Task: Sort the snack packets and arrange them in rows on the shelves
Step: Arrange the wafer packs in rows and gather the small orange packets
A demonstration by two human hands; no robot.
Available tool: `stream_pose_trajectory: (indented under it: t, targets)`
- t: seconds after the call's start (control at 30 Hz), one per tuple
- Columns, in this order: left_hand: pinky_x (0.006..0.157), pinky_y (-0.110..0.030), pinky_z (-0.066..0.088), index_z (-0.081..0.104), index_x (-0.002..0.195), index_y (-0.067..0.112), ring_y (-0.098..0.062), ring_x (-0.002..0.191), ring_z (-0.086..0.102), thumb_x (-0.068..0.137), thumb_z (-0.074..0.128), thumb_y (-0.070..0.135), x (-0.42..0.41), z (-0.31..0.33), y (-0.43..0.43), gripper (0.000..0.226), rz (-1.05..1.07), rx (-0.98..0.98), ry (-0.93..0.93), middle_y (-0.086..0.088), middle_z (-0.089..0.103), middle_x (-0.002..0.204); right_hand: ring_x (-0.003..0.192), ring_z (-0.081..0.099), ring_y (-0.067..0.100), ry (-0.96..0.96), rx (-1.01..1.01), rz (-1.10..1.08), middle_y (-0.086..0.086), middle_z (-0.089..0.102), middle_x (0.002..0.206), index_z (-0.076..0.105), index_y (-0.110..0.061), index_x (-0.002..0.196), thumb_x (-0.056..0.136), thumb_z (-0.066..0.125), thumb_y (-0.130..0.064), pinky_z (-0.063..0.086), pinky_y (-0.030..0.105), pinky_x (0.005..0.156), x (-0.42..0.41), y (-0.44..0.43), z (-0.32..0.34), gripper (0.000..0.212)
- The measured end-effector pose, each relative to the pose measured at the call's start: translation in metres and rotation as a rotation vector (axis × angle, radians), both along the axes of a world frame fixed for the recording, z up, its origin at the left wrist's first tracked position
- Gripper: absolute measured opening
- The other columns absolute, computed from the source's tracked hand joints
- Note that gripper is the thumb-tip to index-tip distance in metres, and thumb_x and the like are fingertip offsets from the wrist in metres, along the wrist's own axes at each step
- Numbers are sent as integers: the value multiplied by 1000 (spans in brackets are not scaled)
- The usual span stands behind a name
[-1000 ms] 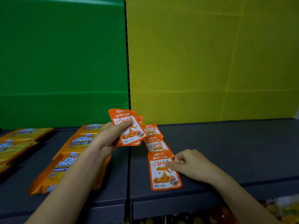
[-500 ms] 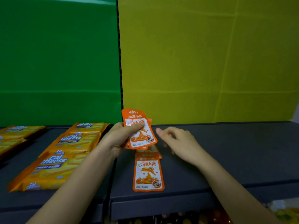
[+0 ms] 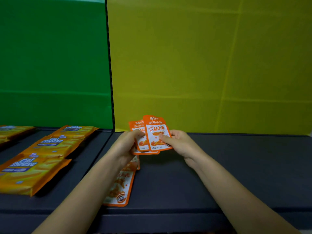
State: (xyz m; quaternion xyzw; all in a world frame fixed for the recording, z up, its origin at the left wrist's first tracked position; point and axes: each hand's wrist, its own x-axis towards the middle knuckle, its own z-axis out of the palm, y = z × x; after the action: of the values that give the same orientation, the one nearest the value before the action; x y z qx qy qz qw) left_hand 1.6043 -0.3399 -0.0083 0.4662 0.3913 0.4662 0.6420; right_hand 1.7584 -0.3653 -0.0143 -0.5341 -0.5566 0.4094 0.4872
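I hold a small fan of orange snack packets (image 3: 154, 132) upright above the dark shelf (image 3: 236, 166). My left hand (image 3: 125, 146) grips the stack from the left. My right hand (image 3: 179, 142) pinches the front packet, thumb on its face. Below my left forearm a row of the same orange packets (image 3: 120, 188) lies flat on the shelf, running toward the front edge and partly hidden by the arm.
Yellow Cal Cheese wafer packs (image 3: 42, 156) lie in a row on the left shelf section, with more (image 3: 11, 130) at the far left. Green and yellow back panels meet at a black divider (image 3: 109, 81). Bare shelf stretches to the right.
My right hand moved from above the shelf to the held stack and took hold of the front packet. The view shifted right, so the shelf packets sit lower left now.
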Motion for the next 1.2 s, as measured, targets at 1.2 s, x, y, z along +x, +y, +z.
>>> stream_pose_trajectory:
  t: [1.2]
  targets:
    - [51, -23, 55, 59, 86, 5, -11, 48, 67, 90, 56, 10, -15, -6, 31, 7, 83, 13, 174, -1, 71, 57, 112, 57, 28, -1396, -103, -465, 11, 63, 119, 65, -10, 112, 95, 17, -59, 41, 31, 80, 23, 51, -9, 71]
